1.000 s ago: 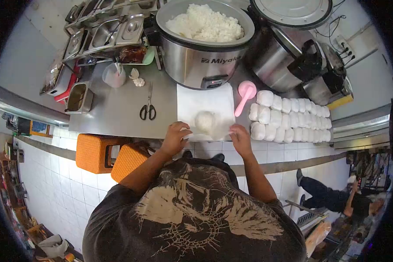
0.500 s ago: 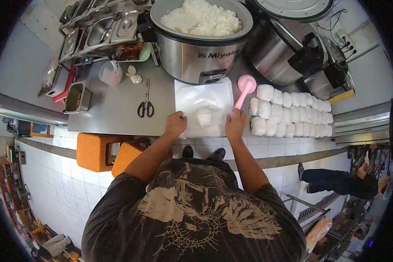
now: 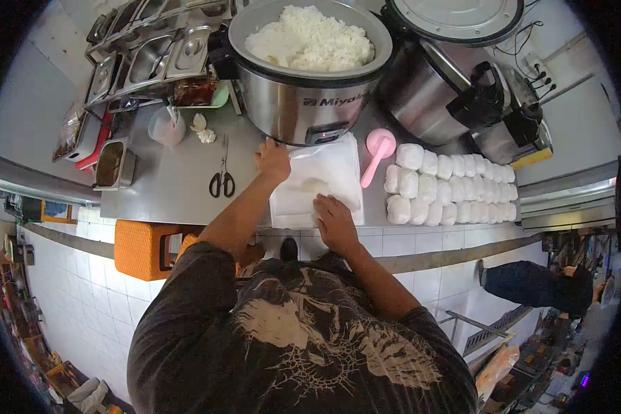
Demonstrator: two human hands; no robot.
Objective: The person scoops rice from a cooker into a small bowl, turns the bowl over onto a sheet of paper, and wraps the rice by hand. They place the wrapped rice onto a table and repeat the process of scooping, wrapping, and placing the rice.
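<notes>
A stack of white wrapping sheets lies on the steel table in front of the rice cooker. My left hand is at the stack's far left corner, its fingers closed on the edge of a sheet, which creases beside them. Lying flat over the near right part of the stack is my right hand, fingers stretched out. A small translucent patch shows mid-sheet, just beyond the right fingertips. To the right of the sheets rests a pink rice scoop, touched by neither hand.
Cooked rice fills the open cooker. Rows of white wrapped bundles stand at the right. Black-handled scissors, a plastic cup and a metal container sit left. An orange stool is below; another person is at right.
My left hand has moved away from me to the stack's far left corner. My right hand has left the right edge and now lies on the sheets. The camera view has shifted slightly.
</notes>
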